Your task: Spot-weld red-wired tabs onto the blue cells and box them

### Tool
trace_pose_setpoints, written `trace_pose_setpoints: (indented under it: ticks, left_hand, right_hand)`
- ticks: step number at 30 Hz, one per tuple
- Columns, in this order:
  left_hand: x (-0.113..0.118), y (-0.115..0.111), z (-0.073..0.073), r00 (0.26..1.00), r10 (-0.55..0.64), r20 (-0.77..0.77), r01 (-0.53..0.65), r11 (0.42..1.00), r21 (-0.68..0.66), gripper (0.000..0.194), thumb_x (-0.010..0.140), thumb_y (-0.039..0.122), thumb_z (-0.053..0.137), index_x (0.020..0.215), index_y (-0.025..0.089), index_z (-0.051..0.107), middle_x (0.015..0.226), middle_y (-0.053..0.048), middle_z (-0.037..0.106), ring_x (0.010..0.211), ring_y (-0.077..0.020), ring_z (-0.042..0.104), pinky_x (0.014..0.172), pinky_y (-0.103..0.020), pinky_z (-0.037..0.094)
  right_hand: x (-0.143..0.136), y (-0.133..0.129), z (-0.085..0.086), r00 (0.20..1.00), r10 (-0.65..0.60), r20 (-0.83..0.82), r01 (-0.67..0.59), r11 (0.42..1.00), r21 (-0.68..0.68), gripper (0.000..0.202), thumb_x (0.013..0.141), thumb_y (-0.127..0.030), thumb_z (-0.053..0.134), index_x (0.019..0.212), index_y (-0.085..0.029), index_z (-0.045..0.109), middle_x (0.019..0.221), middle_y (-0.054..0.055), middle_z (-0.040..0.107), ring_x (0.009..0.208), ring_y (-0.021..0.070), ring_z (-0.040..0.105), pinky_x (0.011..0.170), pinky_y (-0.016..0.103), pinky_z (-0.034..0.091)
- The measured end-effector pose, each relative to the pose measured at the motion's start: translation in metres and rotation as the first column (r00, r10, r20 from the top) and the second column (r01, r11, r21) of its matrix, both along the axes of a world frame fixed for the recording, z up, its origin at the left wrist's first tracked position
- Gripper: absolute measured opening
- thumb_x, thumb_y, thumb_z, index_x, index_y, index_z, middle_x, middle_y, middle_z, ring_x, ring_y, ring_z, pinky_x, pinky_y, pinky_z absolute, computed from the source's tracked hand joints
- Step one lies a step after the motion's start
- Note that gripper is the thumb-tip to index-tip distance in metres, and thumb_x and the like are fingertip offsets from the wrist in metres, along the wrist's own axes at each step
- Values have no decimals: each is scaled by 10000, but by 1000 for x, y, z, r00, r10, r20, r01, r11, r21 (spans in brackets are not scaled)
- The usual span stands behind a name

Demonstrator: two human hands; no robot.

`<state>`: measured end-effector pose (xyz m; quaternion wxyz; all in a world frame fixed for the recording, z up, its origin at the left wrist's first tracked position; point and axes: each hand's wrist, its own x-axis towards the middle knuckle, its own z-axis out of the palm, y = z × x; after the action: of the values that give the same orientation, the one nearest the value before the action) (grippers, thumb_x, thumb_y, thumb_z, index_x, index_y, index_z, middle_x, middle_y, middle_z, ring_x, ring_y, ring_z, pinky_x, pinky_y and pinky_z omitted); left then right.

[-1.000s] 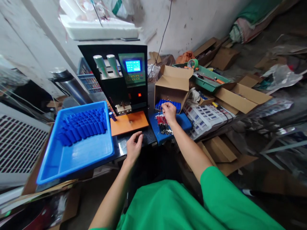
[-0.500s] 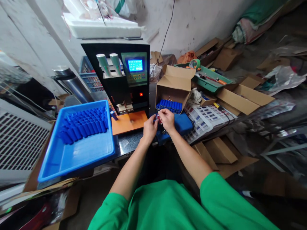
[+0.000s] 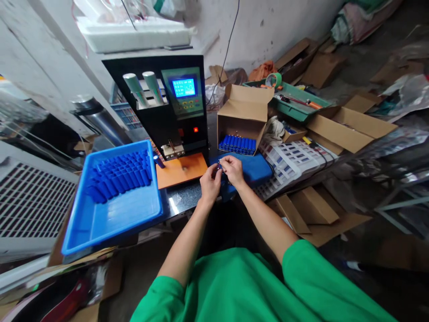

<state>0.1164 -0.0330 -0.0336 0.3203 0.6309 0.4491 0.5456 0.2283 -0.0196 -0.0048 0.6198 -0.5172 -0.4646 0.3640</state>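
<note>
My left hand (image 3: 210,182) and my right hand (image 3: 233,171) meet just right of the orange board (image 3: 197,167). Fingers of both are pinched around a small part (image 3: 219,164), too tiny and covered to name. Under and beside the right hand lies a blue padded cloth (image 3: 253,172). Beyond it, an open carton (image 3: 246,107) holds rows of blue cylindrical battery cells (image 3: 237,143). One blue cell (image 3: 159,162) stands at the board's left edge, by the black spot welder (image 3: 187,123) with its lit screen.
At left, a blue plastic tray (image 3: 110,226) contains many upright blue cells (image 3: 122,174). A steel flask (image 3: 103,120) leans behind it. To the right are a white plastic basket (image 3: 279,167), a green toolbox (image 3: 295,109) and cardboard boxes (image 3: 348,129).
The view has shifted slightly. Both hands stay together with fingers pinched; the red bit seen between them earlier is now mostly hidden.
</note>
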Motion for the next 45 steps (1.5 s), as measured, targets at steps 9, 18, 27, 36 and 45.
trace_pose_setpoints:
  ticks: [9,18,27,36,45]
  left_hand:
    - [-8,-7,-1,999,52,-5,-52,998,-22,252,912,384,614,992,181,741,888,-59,765,721,-155,695,715,-274,554]
    - [-66,-30,-8,891,200,-407,-190,980,66,214,911,327,564,977,194,719,864,-56,740,733,-181,653,728,-300,477]
    - [-106,-38,-14,759,333,-559,-248,942,225,227,929,299,532,1039,161,675,942,-125,714,888,-257,653,812,-378,480]
    - [-71,-33,16,878,311,-364,-172,914,367,228,935,381,620,1037,183,668,916,-87,733,823,-197,682,800,-328,521]
    - [-78,-38,25,961,237,-140,-224,969,101,248,931,392,592,925,180,721,860,-68,746,779,-170,682,776,-296,531]
  right_hand:
    - [-8,-8,5,993,-40,-107,42,999,11,261,742,-446,691,704,-208,589,537,-60,483,509,96,440,499,233,359]
    - [8,4,32,869,-123,-479,161,986,39,260,751,-379,714,728,-211,516,526,-85,438,436,52,363,387,177,234]
    - [-19,1,39,822,-74,-565,56,997,-48,194,745,-294,685,715,-202,516,590,-69,459,472,49,395,386,169,232]
    - [-67,-15,39,786,-14,-619,-54,994,-92,193,703,-281,686,713,-196,514,618,-70,473,475,40,393,386,168,224]
    - [-80,-20,26,854,50,-518,-129,985,-117,236,732,-377,698,743,-206,536,576,-77,463,479,55,395,409,171,295]
